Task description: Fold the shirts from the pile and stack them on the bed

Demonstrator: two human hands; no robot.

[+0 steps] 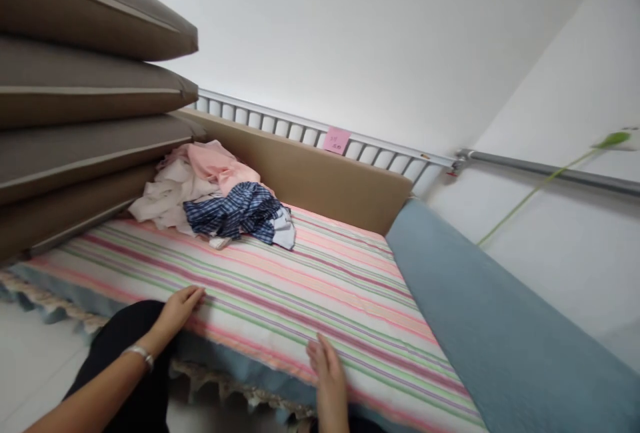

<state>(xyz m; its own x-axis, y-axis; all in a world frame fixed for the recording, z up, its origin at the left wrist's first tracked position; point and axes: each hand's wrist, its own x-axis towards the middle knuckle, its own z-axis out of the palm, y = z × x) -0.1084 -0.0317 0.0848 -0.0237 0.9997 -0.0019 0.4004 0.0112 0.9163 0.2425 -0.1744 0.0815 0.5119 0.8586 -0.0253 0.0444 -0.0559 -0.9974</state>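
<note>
My left hand [179,309] lies flat on the near edge of a striped bed sheet [300,286], fingers stretched out, a silver bracelet on the wrist. My right hand [327,369] also rests open on the sheet's front edge, fingers together and flat. Neither hand holds anything. A heap of clothes lies far back on the bed: a pink garment [217,165], white cloth [163,196] and a blue checked shirt [240,213]. The heap is well beyond both hands.
Several brown cushions [85,99] are stacked at the left. A tan headboard [320,176] and white railing [300,129] with a pink note [336,141] run along the back. A blue-grey pad [490,326] leans at the right. My dark-clad knee [133,353] is at the bed's edge.
</note>
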